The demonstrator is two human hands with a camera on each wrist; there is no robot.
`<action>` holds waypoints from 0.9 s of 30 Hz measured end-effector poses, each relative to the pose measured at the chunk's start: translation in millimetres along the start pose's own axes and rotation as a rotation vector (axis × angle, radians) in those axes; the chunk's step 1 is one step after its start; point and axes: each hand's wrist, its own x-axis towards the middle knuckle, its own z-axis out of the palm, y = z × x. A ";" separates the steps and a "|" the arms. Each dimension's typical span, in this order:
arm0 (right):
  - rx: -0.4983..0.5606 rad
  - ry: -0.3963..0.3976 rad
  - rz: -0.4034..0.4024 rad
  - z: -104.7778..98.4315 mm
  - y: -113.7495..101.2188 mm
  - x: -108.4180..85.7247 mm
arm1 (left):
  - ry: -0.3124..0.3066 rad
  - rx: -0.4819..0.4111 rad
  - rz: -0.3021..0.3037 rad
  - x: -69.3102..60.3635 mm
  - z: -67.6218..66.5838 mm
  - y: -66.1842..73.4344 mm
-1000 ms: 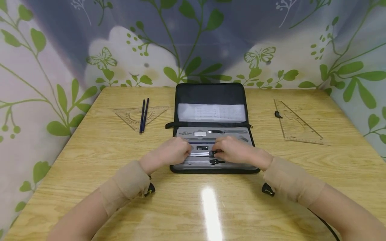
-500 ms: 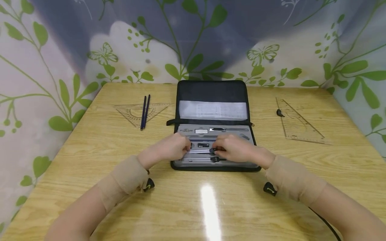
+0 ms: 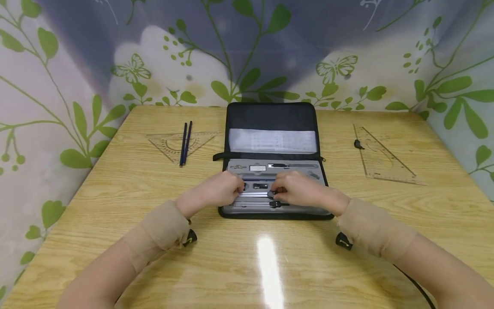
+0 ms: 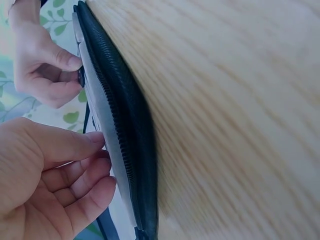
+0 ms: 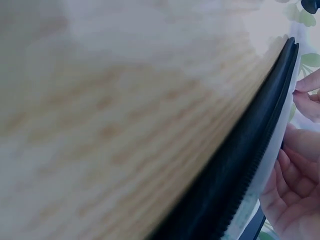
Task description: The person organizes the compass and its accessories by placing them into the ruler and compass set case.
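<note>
An unzipped black case [image 3: 272,116] lies on the table, its grey tray [image 3: 231,210] filled with drawing tools. My left hand [image 3: 221,188] pinches the leg end of a silver compass [image 3: 252,194] at the tray's left side. The fingers of my right hand [image 3: 297,189] pinch its black head. Below it in the tray lies a second compass [image 3: 275,204]. In the left wrist view my right hand [image 4: 47,70] has thumb and finger at a black part [image 4: 81,76], while my left hand [image 4: 55,180] has its fingertips at the tray edge.
Two dark pencils [image 3: 187,143] lie over a clear set square [image 3: 162,142] at the left. Another clear set square [image 3: 390,177] and a small black piece [image 3: 358,144] are at the right. A patterned cloth [image 3: 185,56] hangs behind the table.
The head view has shifted slightly since a second ago. Both hands keep their places on the compass, with barely any motion over the last half second.
</note>
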 end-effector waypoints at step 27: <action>-0.190 -0.079 0.144 0.3 -26.2 12.3 | 0.046 0.035 0.029 2.4 5.1 4.4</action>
